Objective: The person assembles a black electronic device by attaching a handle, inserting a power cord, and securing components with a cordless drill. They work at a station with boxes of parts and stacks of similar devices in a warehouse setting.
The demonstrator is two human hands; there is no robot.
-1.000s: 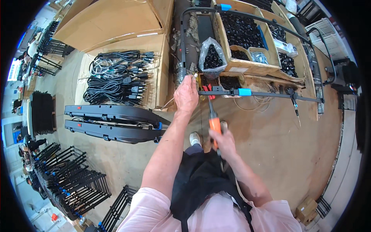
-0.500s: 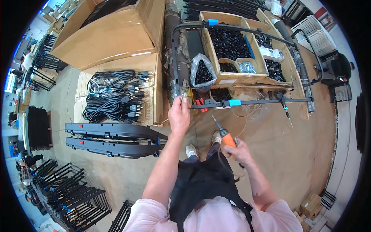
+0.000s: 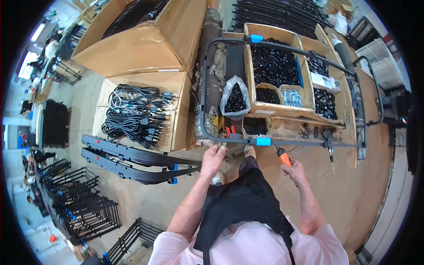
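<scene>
Driver (image 3: 284, 157) near the frame (image 3: 291, 142)
Right hand's (image 3: 295, 171) wrapped round it; left hand's (image 3: 213, 161) pinching a small bit (image 3: 223, 145) (can't tell what) by the frame's near-left corner.

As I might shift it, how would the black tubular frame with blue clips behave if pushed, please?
The black tubular frame is probably stiff: it shows no obvious sag. It may be light for its size, being slim around an open middle.
</scene>
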